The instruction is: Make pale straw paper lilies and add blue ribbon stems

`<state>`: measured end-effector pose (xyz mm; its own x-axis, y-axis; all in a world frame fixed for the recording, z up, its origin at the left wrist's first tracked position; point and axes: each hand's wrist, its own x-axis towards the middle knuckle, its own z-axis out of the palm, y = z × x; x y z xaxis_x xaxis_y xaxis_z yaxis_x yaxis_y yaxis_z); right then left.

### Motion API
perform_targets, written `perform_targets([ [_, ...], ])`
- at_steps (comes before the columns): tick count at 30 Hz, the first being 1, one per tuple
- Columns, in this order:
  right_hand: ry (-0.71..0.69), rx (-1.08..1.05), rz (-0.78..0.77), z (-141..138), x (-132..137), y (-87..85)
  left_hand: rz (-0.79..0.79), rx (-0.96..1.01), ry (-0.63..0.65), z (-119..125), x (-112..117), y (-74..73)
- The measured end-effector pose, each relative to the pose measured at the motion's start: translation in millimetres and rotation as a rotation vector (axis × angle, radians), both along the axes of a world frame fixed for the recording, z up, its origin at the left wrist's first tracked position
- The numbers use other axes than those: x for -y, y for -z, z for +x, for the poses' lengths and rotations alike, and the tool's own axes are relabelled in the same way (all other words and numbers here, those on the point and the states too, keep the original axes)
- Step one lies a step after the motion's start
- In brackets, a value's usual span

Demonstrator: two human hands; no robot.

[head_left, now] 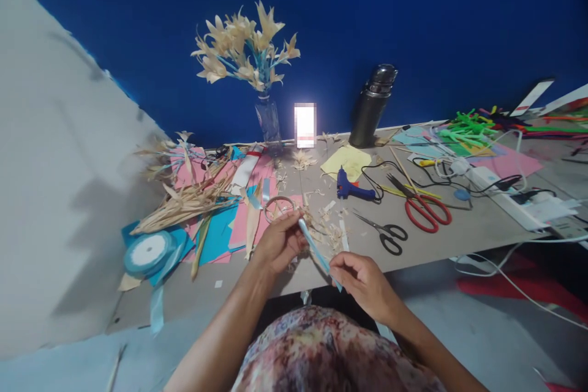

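Observation:
A light blue ribbon strip point(314, 249) stretches slantwise between my two hands over the table's front edge. Its upper end is pinched in my left hand point(281, 244). Lower down, my right hand point(361, 282) grips it between thumb and fingers, and a short end sticks out below. Whether a stem lies inside the ribbon, I cannot tell. Just beyond my left hand lies a roll of tape point(279, 200). Dry husk scraps point(328, 229) are scattered around the hands. Small black-handled scissors point(388, 236) rest to the right.
On the left are a blue ribbon spool point(147, 251) and dried husks point(184, 205). Husk flowers stand in a glass bottle point(269, 122) at the back. Rightward lie a blue glue gun point(353, 187), red-handled scissors point(425, 211), a dark flask point(373, 107) and a power strip point(505, 199) with cords.

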<state>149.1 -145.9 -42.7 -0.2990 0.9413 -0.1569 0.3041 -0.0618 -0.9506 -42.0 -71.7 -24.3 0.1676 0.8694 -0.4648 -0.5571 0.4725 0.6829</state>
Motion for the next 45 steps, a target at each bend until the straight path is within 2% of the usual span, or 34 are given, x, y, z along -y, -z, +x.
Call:
perform_targets([
  [2,-0.014,0.051,0.014,6,2,1.4,0.018,-0.081,0.004,-3,-10,-0.8],
  [4,-0.043,0.047,-0.037,16,6,2.8,0.053,-0.165,0.014,-7,-17,-3.4],
  [6,-0.044,-0.046,-0.143,29,9,4.1,0.065,-0.25,0.042,-14,-21,-9.3],
  [8,0.032,-0.228,-0.257,43,10,4.6,0.08,-0.382,0.045,-28,-20,-19.4],
  [10,0.155,-0.428,-0.315,54,8,3.8,0.13,-0.564,-0.043,-46,-13,-32.4],
  [12,0.261,-0.567,-0.302,59,4,2.0,0.244,-0.94,-0.179,-60,-4,-44.2],
  [13,0.293,-0.603,-0.288,58,1,1.0,0.304,-1.031,-0.208,-64,1,-48.0],
  [15,0.316,-0.629,-0.28,51,-6,-0.3,0.339,-0.954,-0.141,-58,11,-49.7],
  [16,0.309,-0.62,-0.284,44,-9,-0.4,0.334,-0.862,-0.056,-50,14,-47.5],
  [18,0.245,-0.555,-0.286,28,-12,0.5,0.342,-0.667,0.138,-25,18,-39.1],
  [20,0.14,-0.456,-0.269,12,-14,2.7,0.31,-0.486,0.24,0,19,-29.4],
  [23,0.034,-0.318,-0.211,-4,-11,7.8,0.251,-0.367,0.108,19,15,-21.5],
  [26,0.015,-0.238,-0.168,-4,-6,10.8,0.281,-0.391,0.031,18,12,-22.7],
  [29,0.017,-0.145,-0.042,4,-6,5.5,0.332,-0.457,0.098,17,13,-26.1],
  [33,0.137,0.024,0.237,6,-14,-9.0,0.316,-0.406,0.239,26,17,-26.8],
  [36,0.193,0.03,0.216,-2,-21,-13.8,0.246,-0.312,0.298,32,18,-25.0],
  [40,0.199,-0.071,0.121,-7,-25,-9.2,0.22,-0.267,0.228,27,18,-23.4],
  [45,0.209,-0.079,0.103,-8,-24,-3.6,0.221,-0.277,0.193,26,22,-22.2],
])
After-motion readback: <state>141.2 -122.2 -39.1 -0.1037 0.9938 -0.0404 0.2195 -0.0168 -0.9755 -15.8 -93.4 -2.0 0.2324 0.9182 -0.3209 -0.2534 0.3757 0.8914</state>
